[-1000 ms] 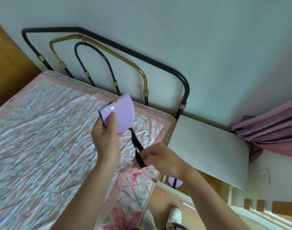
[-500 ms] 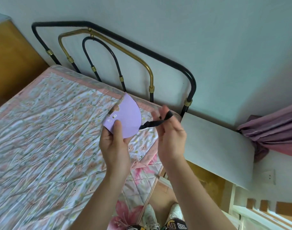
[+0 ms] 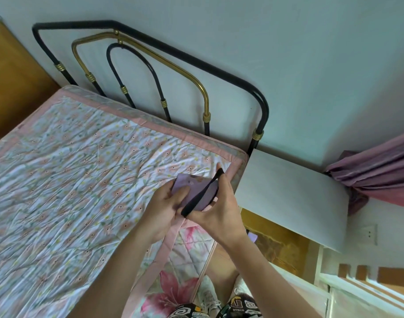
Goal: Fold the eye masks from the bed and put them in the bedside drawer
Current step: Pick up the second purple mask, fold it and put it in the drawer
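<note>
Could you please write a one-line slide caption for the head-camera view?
Both hands, left and right, wrap the black strap around a folded purple eye mask above the bed.

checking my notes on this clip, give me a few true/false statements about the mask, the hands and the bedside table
1. The left hand holds the folded purple eye mask. True.
2. The black strap hangs straight down, clear of the mask. False: the right hand stretches it across the mask.
3. The mask lies flat on the quilt, untouched. False: both hands hold it above the bed's corner.
4. The white bedside table stands right of the bed. True.
5. The headboard is solid wood. False: it is black and brass metal tubing.
</note>
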